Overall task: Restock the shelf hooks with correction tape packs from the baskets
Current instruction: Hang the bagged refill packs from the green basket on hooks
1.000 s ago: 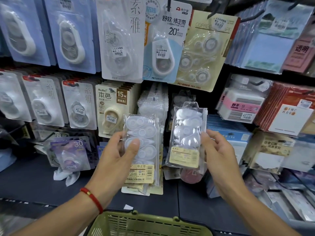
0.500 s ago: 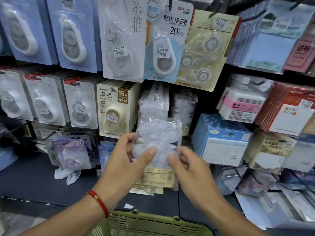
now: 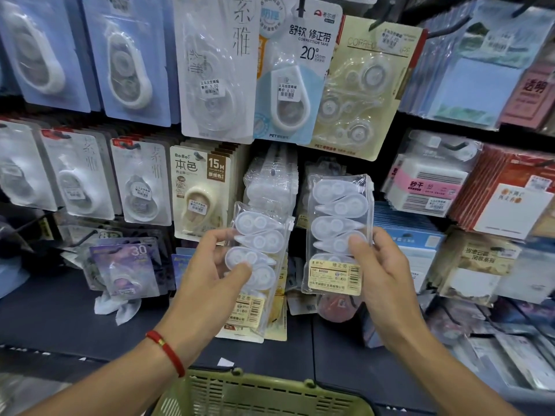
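Two clear multi-packs of correction tape are held up in front of the shelf display. The left pack [image 3: 256, 259] is in the left hand [image 3: 207, 283], thumb pressed on its front, fingers curled round the left edge and behind; pack tilted slightly, top leaning right, yellow label at its bottom. The right pack [image 3: 338, 235] is in the right hand [image 3: 381, 277], thumb on the front near the right edge, fingers wrapped behind; pack roughly upright, held higher than the left one, yellow barcode label at the bottom. The two packs are apart, with a gap between them.

Just behind the left pack, a row of the same clear packs [image 3: 270, 181] hangs on a hook in the middle row of the display. Behind the right pack more of the same hang, mostly hidden. Left of those, a beige 15M carded tape [image 3: 201, 190], then grey-white carded tapes [image 3: 141, 181]. Upper row: blue carded tapes [image 3: 126, 58], a 20 m card [image 3: 295, 73], a three-dispenser card [image 3: 360, 85]. Right side of the display holds sticky-note packs [image 3: 429, 181]. Purple 30 packs [image 3: 126, 268] lean on the dark shelf surface [image 3: 51, 316] at its left part.

Red cord bracelet [image 3: 166, 351] on the left wrist. Green basket [image 3: 264, 394] rim at the bottom edge of the view, below both hands.
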Demonstrator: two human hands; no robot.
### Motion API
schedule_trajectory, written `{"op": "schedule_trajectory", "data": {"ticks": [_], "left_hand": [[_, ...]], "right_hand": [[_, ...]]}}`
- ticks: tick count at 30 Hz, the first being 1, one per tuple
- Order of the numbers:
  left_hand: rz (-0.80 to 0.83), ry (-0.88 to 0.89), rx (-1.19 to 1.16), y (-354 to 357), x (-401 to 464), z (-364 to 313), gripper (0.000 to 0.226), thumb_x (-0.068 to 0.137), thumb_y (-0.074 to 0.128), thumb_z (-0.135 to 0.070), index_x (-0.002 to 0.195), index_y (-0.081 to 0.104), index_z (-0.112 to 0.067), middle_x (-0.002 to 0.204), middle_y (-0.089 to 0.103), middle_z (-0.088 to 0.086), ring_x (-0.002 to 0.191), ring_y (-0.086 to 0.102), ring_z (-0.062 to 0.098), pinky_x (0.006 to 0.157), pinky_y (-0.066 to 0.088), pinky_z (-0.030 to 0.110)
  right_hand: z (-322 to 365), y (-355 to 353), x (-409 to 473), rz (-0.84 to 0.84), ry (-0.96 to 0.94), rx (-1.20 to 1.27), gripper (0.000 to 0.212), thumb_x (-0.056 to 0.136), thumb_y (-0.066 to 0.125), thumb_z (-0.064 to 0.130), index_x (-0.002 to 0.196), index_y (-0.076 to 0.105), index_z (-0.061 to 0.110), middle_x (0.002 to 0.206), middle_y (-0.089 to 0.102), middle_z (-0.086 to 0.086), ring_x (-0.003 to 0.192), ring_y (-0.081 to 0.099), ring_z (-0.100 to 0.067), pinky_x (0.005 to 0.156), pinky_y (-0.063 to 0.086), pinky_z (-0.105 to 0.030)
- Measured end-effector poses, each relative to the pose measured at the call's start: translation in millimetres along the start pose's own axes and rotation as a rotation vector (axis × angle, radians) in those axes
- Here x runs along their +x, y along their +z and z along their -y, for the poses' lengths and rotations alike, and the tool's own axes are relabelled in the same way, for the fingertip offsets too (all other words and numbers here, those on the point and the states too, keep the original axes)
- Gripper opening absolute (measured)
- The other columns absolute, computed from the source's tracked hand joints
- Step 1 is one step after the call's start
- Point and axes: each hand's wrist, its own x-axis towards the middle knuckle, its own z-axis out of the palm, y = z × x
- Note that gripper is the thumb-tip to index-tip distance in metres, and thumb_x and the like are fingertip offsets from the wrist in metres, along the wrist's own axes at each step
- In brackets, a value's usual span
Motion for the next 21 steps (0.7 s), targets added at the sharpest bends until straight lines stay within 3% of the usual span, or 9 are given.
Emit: {"op": "schedule_trajectory", "data": {"ticks": [2, 5, 8, 12, 16, 18, 21], "left_hand": [[-0.001, 0.008, -0.003, -0.2, 0.0, -0.6, 0.042, 0.098, 0.063, 0.002, 0.117, 0.058, -0.035, 0.100, 0.078, -0.015, 0.089, 0.074, 0.009, 0.076, 0.058, 0.020], [-0.008, 0.005, -0.004, -1.1, 0.5, -1.0, 0.042, 0.098, 0.063, 0.002, 0.118, 0.058, -0.034, 0.102, 0.079, -0.011, 0.089, 0.075, 0.011, 0.080, 0.057, 0.027], [-0.014, 0.007, -0.008, -1.2, 0.7, -1.2, 0.043, 0.098, 0.063, 0.002, 0.119, 0.058, -0.034, 0.104, 0.079, -0.009, 0.089, 0.075, 0.009, 0.082, 0.055, 0.030], [-0.018, 0.006, -0.006, -3.6, 0.1, -0.9, 0.043, 0.098, 0.064, 0.000, 0.120, 0.058, -0.037, 0.105, 0.079, -0.009, 0.091, 0.075, 0.009, 0.085, 0.055, 0.032], [-0.025, 0.004, -0.015, -4.1, 0.7, -1.8, 0.044, 0.098, 0.065, 0.000, 0.120, 0.058, -0.037, 0.104, 0.079, -0.010, 0.090, 0.075, 0.008, 0.083, 0.053, 0.030], [-0.021, 0.003, -0.024, -3.3, -0.1, -2.7, 0.043, 0.098, 0.064, 0.000, 0.120, 0.058, -0.036, 0.103, 0.079, -0.010, 0.089, 0.075, 0.007, 0.082, 0.052, 0.028], [-0.015, 0.011, -0.022, -2.5, -1.4, -4.1, 0.044, 0.098, 0.064, 0.001, 0.120, 0.058, -0.037, 0.102, 0.079, -0.011, 0.088, 0.075, 0.006, 0.080, 0.051, 0.027]], "right_hand": [[2.4, -0.7, 1.2, 0.018, -0.030, -0.014, 0.042, 0.098, 0.057, 0.059, 0.103, 0.059, 0.018, 0.101, 0.061, -0.029, 0.092, 0.061, -0.052, 0.080, 0.052, -0.073], [0.8, -0.5, 6.7, 0.049, 0.000, -0.079, 0.023, 0.106, 0.051, 0.055, 0.107, 0.064, 0.036, 0.099, 0.074, 0.008, 0.093, 0.071, -0.017, 0.082, 0.057, -0.051], [-8.6, -4.0, 11.5, 0.028, 0.111, -0.063, 0.026, 0.106, 0.053, 0.054, 0.106, 0.066, 0.033, 0.108, 0.075, -0.010, 0.103, 0.071, -0.037, 0.096, 0.054, -0.066], [-10.7, -5.4, 8.6, 0.006, 0.127, -0.038, 0.041, 0.091, 0.056, 0.067, 0.103, 0.067, 0.029, 0.105, 0.073, -0.018, 0.097, 0.067, -0.049, 0.088, 0.054, -0.070], [-12.8, -6.8, 8.4, 0.008, 0.134, -0.058, 0.048, 0.088, 0.055, 0.069, 0.103, 0.063, 0.024, 0.101, 0.065, -0.030, 0.078, 0.063, -0.040, 0.080, 0.053, -0.071], [-13.9, -5.4, 6.9, 0.016, 0.159, -0.069, 0.054, 0.089, 0.054, 0.069, 0.103, 0.058, 0.017, 0.096, 0.058, -0.035, 0.078, 0.056, -0.029, 0.078, 0.052, -0.071], [-13.5, -2.0, 4.5, 0.016, 0.157, -0.084, 0.048, 0.090, 0.052, 0.068, 0.099, 0.058, 0.021, 0.100, 0.058, -0.037, 0.078, 0.056, -0.030, 0.078, 0.052, -0.068]]}}
